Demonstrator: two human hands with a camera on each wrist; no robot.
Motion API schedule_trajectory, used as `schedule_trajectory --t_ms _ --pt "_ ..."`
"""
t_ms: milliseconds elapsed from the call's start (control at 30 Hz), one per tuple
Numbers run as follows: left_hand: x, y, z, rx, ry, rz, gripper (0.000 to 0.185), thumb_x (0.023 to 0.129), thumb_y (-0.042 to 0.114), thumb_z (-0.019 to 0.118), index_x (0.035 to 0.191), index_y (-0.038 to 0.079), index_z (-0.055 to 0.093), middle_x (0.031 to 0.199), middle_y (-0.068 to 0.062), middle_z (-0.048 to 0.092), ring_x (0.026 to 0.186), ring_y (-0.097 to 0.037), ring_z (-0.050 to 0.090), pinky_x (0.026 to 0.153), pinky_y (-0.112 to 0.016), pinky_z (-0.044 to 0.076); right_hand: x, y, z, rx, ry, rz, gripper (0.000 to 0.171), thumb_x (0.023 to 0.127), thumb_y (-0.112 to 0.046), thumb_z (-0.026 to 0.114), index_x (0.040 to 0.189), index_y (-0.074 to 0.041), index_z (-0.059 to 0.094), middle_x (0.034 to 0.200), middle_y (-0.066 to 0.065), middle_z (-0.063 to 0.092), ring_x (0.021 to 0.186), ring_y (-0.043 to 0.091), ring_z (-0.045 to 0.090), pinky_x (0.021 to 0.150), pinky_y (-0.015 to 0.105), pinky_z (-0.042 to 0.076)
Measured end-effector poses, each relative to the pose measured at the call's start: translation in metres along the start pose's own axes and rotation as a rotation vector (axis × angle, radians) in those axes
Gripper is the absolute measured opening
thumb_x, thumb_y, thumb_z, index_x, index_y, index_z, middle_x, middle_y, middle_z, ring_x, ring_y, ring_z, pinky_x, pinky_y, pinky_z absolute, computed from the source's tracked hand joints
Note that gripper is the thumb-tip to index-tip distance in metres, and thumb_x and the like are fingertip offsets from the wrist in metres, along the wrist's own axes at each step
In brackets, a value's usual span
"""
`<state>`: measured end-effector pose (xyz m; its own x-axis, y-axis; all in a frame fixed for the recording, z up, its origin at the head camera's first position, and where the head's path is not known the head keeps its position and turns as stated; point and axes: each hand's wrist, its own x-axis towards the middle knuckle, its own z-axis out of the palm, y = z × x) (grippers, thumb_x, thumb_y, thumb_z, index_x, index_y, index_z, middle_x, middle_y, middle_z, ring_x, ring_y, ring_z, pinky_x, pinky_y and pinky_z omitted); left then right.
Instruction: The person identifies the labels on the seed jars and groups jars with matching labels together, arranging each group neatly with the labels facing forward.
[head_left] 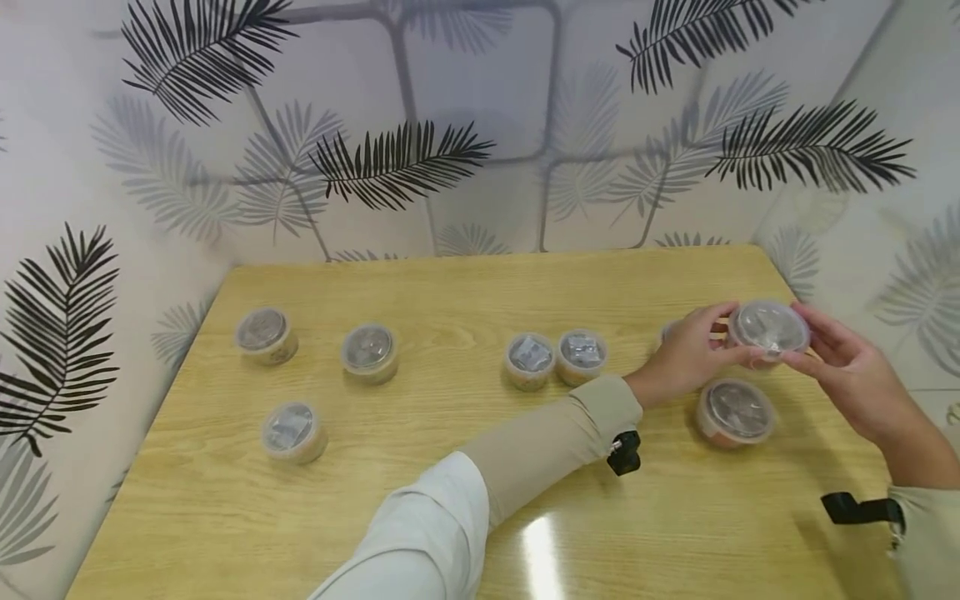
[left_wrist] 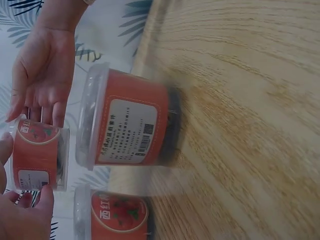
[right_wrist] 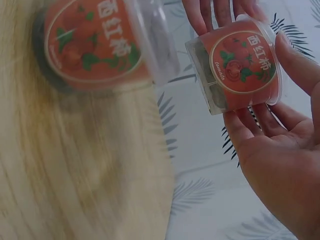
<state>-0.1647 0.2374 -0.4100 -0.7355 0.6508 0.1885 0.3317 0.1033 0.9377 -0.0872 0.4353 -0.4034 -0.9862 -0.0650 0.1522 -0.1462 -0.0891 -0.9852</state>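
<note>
Both hands hold one round plastic tub [head_left: 768, 327] with a clear lid, raised above the right part of the table. My left hand [head_left: 684, 354] grips its left side, and my right hand [head_left: 862, 379] grips the right side with the thumb by the lid. A red label with tomato pictures wraps the held tub [right_wrist: 244, 67] in the right wrist view. Just below the hands, another lidded tub [head_left: 737, 412] stands on the table; a similar tub [left_wrist: 132, 120] shows a white printed sticker in the left wrist view. A further tub [head_left: 667, 330] is mostly hidden behind my left hand.
Two tubs stand side by side mid-table, a left one [head_left: 529, 361] and a right one [head_left: 582, 357]. Farther left are three more: a back tub [head_left: 266, 335], a middle tub [head_left: 370, 353] and a front tub [head_left: 294, 432]. The wooden table [head_left: 450, 308] meets a leaf-patterned backdrop [head_left: 480, 200].
</note>
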Motion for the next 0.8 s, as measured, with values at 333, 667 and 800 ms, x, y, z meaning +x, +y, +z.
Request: schedule_trajectory --t_ms 333,667,800 --pt "0.013 -0.004 0.004 0.253 -0.091 0.06 0.061 0.087 0.033 0.064 0.141 0.018 0.038 0.135 0.014 0.043 0.116 0.011 0.038 0.091 -0.006 0.033 -0.002 0.011 -0.01 0.004 0.023 -0.006 0.064 0.089 0.019 0.044 0.146 -0.001 0.022 0.148 0.003 0.027 0.12 0.0 0.041 0.089 0.01 0.04" --pt "0.022 -0.01 0.011 0.409 -0.127 0.035 0.067 0.087 0.037 0.061 0.144 0.017 0.033 0.144 0.01 0.035 0.126 0.007 0.029 0.098 -0.005 0.021 -0.001 0.023 -0.017 0.113 0.015 0.01 0.063 0.089 0.02 0.043 0.145 -0.002 0.026 0.14 0.003 0.035 0.117 0.004 0.045 0.088 0.013 0.042" --pt "0.025 -0.013 0.013 0.423 -0.134 0.008 0.066 0.087 0.038 0.06 0.145 0.018 0.033 0.144 0.012 0.035 0.126 0.008 0.029 0.097 -0.005 0.021 0.001 0.029 -0.021 0.172 0.0 0.019 0.06 0.088 0.021 0.041 0.142 -0.004 0.034 0.134 0.0 0.045 0.114 0.005 0.049 0.087 0.015 0.044"
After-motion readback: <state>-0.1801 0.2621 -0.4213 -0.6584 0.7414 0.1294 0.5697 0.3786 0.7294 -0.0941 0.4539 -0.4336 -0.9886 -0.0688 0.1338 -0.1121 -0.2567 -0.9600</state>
